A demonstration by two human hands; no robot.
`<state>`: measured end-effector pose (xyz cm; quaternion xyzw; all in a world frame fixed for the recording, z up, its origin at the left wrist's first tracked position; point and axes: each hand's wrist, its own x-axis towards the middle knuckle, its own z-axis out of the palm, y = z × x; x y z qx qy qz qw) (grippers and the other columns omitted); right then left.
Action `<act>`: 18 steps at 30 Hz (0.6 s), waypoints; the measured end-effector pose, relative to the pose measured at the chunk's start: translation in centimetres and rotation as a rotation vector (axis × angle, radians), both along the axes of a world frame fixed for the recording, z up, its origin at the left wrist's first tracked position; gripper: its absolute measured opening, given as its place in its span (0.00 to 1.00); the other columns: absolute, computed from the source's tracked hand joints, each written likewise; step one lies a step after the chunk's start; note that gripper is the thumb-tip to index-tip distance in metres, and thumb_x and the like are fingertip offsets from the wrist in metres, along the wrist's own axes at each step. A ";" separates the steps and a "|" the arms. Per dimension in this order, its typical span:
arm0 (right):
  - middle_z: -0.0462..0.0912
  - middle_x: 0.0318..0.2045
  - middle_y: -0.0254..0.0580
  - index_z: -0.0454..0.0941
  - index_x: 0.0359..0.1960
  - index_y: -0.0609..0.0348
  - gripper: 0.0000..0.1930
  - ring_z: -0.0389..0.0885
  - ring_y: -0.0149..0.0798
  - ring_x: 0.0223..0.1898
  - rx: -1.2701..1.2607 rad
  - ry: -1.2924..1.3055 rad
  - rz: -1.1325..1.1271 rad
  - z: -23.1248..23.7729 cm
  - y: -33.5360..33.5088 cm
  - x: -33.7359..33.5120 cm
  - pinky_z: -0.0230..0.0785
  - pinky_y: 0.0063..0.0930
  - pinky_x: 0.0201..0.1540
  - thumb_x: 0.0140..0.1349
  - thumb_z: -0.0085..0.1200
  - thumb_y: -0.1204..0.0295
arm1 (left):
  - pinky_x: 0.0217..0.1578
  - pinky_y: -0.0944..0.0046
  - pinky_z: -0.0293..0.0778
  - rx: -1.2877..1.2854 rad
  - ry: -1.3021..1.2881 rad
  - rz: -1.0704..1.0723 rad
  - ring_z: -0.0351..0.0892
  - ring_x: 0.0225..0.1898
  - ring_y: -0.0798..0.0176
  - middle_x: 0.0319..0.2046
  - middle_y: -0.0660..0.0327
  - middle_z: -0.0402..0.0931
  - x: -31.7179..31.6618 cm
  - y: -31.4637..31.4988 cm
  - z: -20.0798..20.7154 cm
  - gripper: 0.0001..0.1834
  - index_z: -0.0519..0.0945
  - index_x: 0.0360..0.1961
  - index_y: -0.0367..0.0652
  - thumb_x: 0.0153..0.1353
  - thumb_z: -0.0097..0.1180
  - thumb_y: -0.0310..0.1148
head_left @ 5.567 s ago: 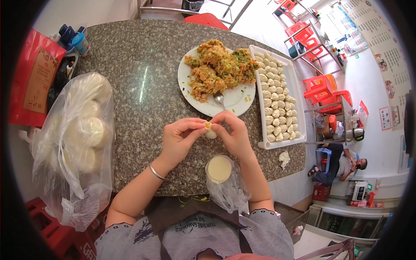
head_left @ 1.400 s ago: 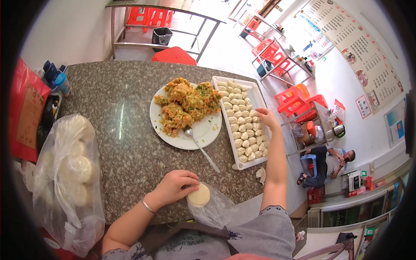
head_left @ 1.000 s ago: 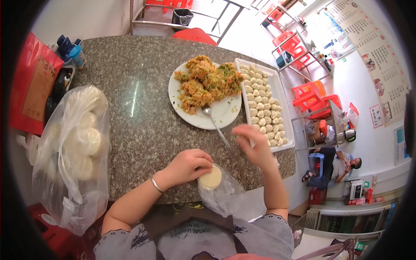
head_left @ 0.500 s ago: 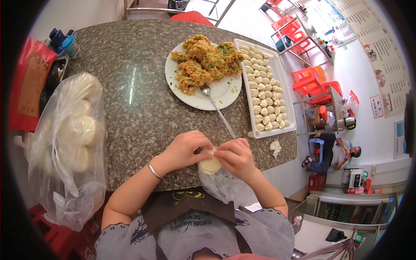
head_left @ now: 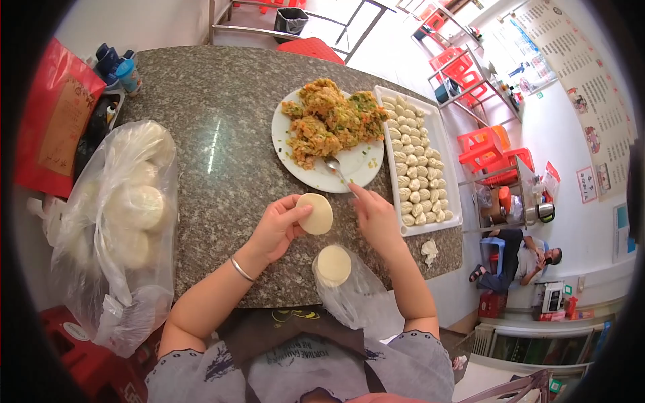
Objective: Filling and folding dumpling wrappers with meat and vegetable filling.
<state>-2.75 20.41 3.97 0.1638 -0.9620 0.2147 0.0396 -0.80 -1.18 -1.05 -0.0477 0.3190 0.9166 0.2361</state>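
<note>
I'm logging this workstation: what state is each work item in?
Held dough wrapper: flat, unfilled, in left grip
Dough wrapper stack: top uncovered
Plate: heaped with chopped filling
Metal spoon: on plate, handle meeting right grip
White tray: partly filled with pleated dumplings
Large plastic bag: bulging

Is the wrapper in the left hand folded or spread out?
Spread out: the wrapper shows a full round face in the left hand, no fold visible.

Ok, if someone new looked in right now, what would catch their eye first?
Probably the orange-and-green filling heaped on the white plate, beyond the hands. Just right of it, a white tray holds rows of pleated dumplings. Nearer the person, the left hand holds up a pale round wrapper, while the right hand is at the handle of the spoon.
</note>
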 end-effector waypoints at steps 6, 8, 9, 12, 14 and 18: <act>0.78 0.27 0.47 0.77 0.48 0.55 0.15 0.78 0.49 0.26 -0.139 0.000 0.054 4.5 -1.6 0.2 0.71 0.37 0.29 0.58 0.51 0.77 | 0.40 0.65 0.80 0.036 -0.092 0.029 0.81 0.40 0.67 0.41 0.59 0.80 0.0 0.0 -0.4 0.12 0.76 0.46 0.37 0.63 0.52 0.31; 0.78 0.26 0.46 0.77 0.48 0.55 0.15 0.78 0.48 0.26 -0.113 0.058 0.069 3.3 -3.2 -0.9 0.71 0.37 0.29 0.58 0.51 0.77 | 0.40 0.65 0.80 0.021 -0.096 0.016 0.82 0.40 0.67 0.41 0.59 0.80 0.0 0.2 -0.4 0.12 0.75 0.46 0.37 0.64 0.51 0.32; 0.77 0.26 0.46 0.76 0.49 0.55 0.16 0.78 0.48 0.25 -0.090 0.118 0.099 2.1 -3.7 -1.4 0.71 0.36 0.28 0.58 0.51 0.78 | 0.41 0.65 0.80 -0.001 -0.103 0.018 0.81 0.41 0.66 0.42 0.59 0.79 0.0 0.0 -0.3 0.13 0.75 0.47 0.36 0.65 0.50 0.32; 0.76 0.25 0.45 0.75 0.52 0.54 0.19 0.78 0.48 0.24 -0.041 0.154 0.142 -1.2 -3.0 -1.3 0.71 0.37 0.27 0.57 0.51 0.78 | 0.41 0.65 0.80 -0.016 -0.112 0.028 0.81 0.42 0.65 0.43 0.57 0.78 -0.3 0.0 -0.4 0.14 0.73 0.49 0.35 0.66 0.48 0.31; 0.76 0.25 0.45 0.73 0.53 0.54 0.20 0.78 0.48 0.24 -0.017 0.125 0.120 -2.0 -2.4 -0.8 0.72 0.38 0.27 0.56 0.50 0.78 | 0.42 0.64 0.80 -0.006 -0.125 0.041 0.80 0.43 0.65 0.44 0.56 0.78 -0.2 0.1 -0.6 0.15 0.72 0.50 0.33 0.66 0.47 0.31; 0.76 0.25 0.44 0.73 0.53 0.55 0.20 0.78 0.48 0.25 0.006 0.096 0.111 -2.3 -2.0 0.2 0.72 0.38 0.27 0.56 0.50 0.79 | 0.48 0.61 0.78 -0.023 -0.129 0.077 0.79 0.47 0.61 0.47 0.53 0.76 -0.4 0.1 -0.5 0.16 0.71 0.51 0.31 0.67 0.42 0.29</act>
